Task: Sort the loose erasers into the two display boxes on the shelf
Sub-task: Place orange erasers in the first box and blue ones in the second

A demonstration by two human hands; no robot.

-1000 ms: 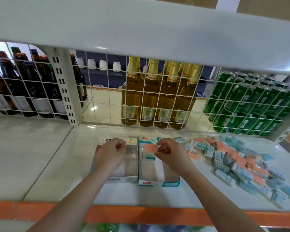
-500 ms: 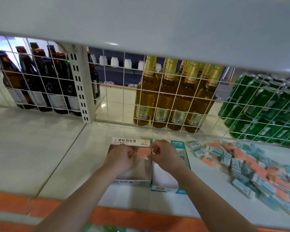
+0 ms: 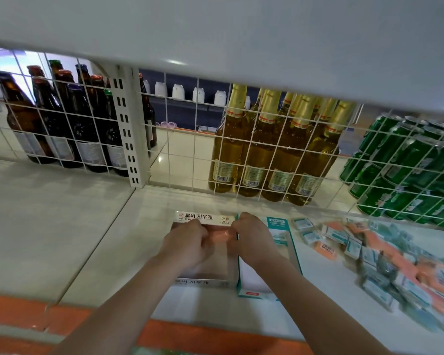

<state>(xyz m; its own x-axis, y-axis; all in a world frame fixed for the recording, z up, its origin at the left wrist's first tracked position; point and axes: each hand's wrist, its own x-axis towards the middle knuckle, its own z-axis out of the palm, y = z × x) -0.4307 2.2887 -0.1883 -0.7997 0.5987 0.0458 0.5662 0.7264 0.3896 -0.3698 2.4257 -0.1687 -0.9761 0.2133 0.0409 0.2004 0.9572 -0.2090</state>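
Hands together over the white display box, one orange eraser between them.

Both hands meet above the white display box (image 3: 203, 281) with Korean lettering: the left hand (image 3: 187, 245) and the right hand (image 3: 254, 242) each have fingers curled in, pinching opposite ends of an orange eraser (image 3: 219, 235) held over the box's far end. Just beside it on the right, touching side to side, sits the teal-edged display box (image 3: 292, 242), partly under the right wrist. Both boxes rest on the white shelf (image 3: 108, 242). Further right on the same shelf lies the pile of loose erasers (image 3: 385, 262), orange ones and teal-sleeved ones mixed together. Behind a white wire grid (image 3: 190, 129) stand brown bottles (image 3: 62, 124), golden bottles (image 3: 280, 149) and green cans (image 3: 408, 170).
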